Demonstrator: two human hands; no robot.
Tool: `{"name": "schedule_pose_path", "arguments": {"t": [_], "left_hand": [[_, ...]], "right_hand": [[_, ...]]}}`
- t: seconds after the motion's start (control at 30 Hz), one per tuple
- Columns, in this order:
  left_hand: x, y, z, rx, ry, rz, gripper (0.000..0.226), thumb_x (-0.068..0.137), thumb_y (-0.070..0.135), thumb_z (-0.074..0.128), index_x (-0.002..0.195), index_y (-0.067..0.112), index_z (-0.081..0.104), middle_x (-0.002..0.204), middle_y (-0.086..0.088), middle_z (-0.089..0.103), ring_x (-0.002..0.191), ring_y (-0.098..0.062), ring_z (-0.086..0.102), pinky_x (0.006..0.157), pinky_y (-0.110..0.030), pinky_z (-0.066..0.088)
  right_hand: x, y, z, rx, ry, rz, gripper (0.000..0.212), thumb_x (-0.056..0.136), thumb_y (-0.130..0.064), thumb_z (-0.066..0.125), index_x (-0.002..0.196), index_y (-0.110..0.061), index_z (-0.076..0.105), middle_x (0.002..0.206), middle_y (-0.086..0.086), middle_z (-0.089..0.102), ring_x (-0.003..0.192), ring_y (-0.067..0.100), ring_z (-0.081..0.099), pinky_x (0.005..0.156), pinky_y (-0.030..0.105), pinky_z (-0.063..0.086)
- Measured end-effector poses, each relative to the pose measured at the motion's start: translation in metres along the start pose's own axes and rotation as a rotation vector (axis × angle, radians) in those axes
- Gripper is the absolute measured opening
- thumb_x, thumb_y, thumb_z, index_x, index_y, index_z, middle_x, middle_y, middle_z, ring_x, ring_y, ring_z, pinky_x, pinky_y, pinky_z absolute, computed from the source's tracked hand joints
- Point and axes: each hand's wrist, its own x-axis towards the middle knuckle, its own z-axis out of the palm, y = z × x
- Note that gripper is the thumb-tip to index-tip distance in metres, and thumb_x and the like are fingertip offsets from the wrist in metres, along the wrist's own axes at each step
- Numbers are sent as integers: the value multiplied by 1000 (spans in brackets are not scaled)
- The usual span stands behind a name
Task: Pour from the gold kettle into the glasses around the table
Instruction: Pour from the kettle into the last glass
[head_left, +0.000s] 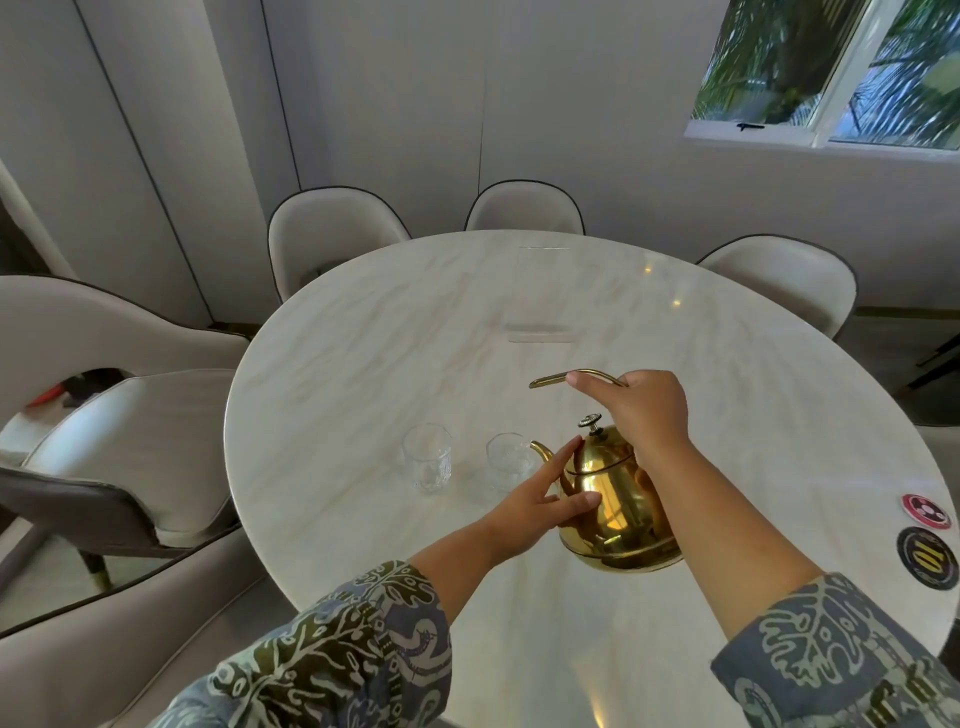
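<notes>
The gold kettle (615, 499) is lifted a little above the round marble table (395, 322), tilted with its spout toward a short clear glass (506, 462). My right hand (641, 410) grips the kettle's arched handle from above. My left hand (540, 499) rests flat against the kettle's left side, fingers spread beside the spout. A second clear glass (427, 457) stands just left of the first. The spout tip sits at the rim of the nearer glass; I cannot tell whether liquid is flowing.
Cream padded chairs ring the table: two at the back (332, 234), (524, 210), one at the right (784, 280), a large one at the left (119, 405). Two round stickers (927, 540) lie near the table's right edge. A window (831, 73) is at the upper right.
</notes>
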Motion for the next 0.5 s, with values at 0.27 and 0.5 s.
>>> {"name": "schedule_pose_path", "arguments": {"t": [0.27, 0.5], "left_hand": [[-3, -4, -4, 289, 2, -36, 73, 85, 48, 63, 139, 61, 16, 149, 1, 39, 136, -23, 37, 115, -40, 27], [-12, 2, -9, 454, -24, 19, 73, 87, 45, 62, 141, 58, 16, 153, 8, 29, 138, -16, 33, 114, -39, 30]], "right_hand": [[-24, 25, -3, 250, 101, 96, 63, 71, -49, 79, 47, -11, 34, 45, 0, 29, 48, 16, 28, 57, 34, 33], [-45, 37, -4, 423, 203, 141, 61, 70, -45, 80, 46, -11, 36, 41, -4, 32, 45, 16, 31, 53, 33, 35]]}}
